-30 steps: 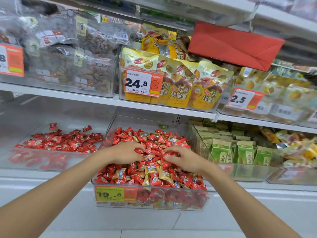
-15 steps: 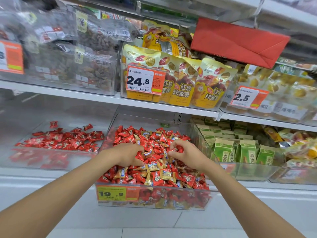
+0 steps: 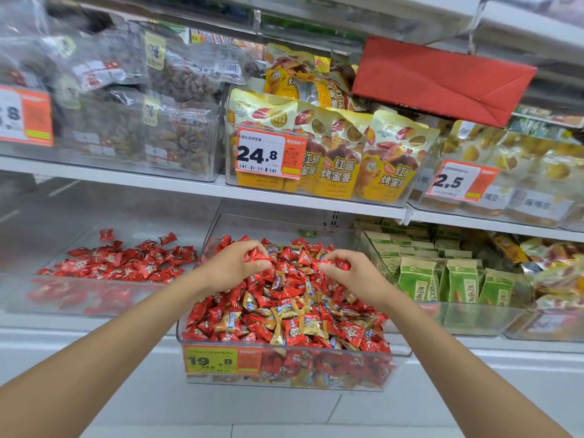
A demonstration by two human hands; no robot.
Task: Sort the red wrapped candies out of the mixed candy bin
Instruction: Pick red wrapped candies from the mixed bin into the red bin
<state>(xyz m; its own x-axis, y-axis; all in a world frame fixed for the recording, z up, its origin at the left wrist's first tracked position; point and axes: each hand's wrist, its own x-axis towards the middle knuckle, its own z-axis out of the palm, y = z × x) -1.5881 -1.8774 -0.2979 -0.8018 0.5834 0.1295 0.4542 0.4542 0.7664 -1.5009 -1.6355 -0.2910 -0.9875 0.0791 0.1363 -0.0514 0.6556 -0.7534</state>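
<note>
L hand [image 3: 232,268] & R hand [image 3: 358,275] each pinch a red candy [image 3: 256,256] atop the mixed bin [image 3: 271,227] pile; lift straight up so no gold candy [image 3: 308,325] rides along; drop in red-only bin [image 3: 94,300], just left.

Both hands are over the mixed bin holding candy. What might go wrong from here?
1. The left hand and right hand each pinch red candies in fingertips only; one may slip on the way to the red pile at left.
2. Gold candies lie mixed among the red, so one may come along.
3. The heap sits close to the front rim of the mixed bin; digging may spill some.
</note>
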